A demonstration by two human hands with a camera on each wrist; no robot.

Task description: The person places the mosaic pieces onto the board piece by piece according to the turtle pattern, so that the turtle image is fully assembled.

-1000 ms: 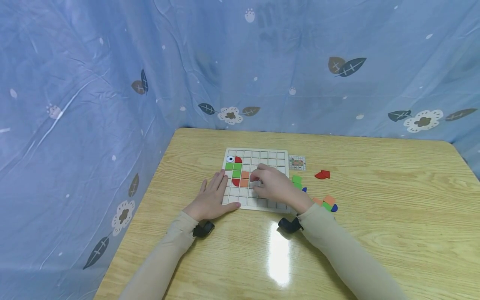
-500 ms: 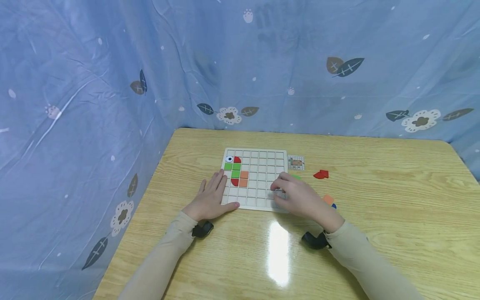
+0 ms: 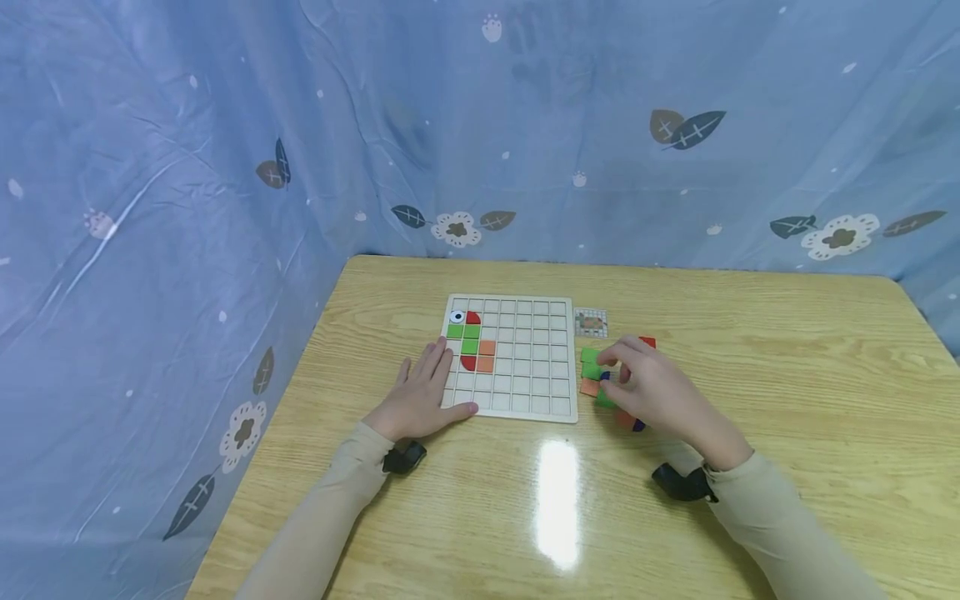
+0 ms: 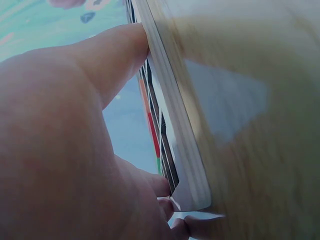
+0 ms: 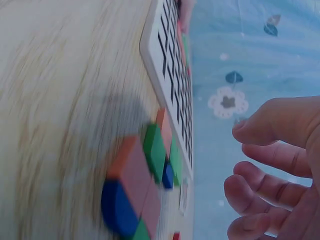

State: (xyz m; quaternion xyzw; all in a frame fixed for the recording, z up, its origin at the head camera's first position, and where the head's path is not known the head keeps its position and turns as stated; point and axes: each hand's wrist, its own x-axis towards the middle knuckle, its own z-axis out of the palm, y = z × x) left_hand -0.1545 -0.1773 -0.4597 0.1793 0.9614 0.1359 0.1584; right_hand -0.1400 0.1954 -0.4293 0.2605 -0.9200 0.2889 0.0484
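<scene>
While the left hand (image 3: 420,400) rests on the left side of a pale grid board (image 3: 528,406), its fingers lie fairly straight and its thumb is spread wide onto the board's near rim. The board lies flat on the wooden counter (image 3: 787,400), toward the far left corner, a little in from the far edge. Set in its squares, on the side nearer the counter's left edge, are a round eye piece (image 3: 457,317), two curved red pieces (image 3: 473,317), three green squares (image 3: 470,346) and two orange squares (image 3: 485,363). The right hand (image 3: 663,392) hovers over the loose pieces (image 3: 590,357) just beside the board, on the side toward the counter's right edge; its fingers are loosely curved, with a gap between thumb and forefinger. Green, orange and blue pieces show around and below that hand, and part of a red piece (image 3: 648,342) shows beyond it, nearer the counter's far edge. A small picture card (image 3: 591,322) lies just beside the board's far right corner. Both arms wear beige sleeves (image 3: 307,517). Behind the counter's far edge hangs a blue curtain (image 3: 577,125) printed with leaves and flowers.
</scene>
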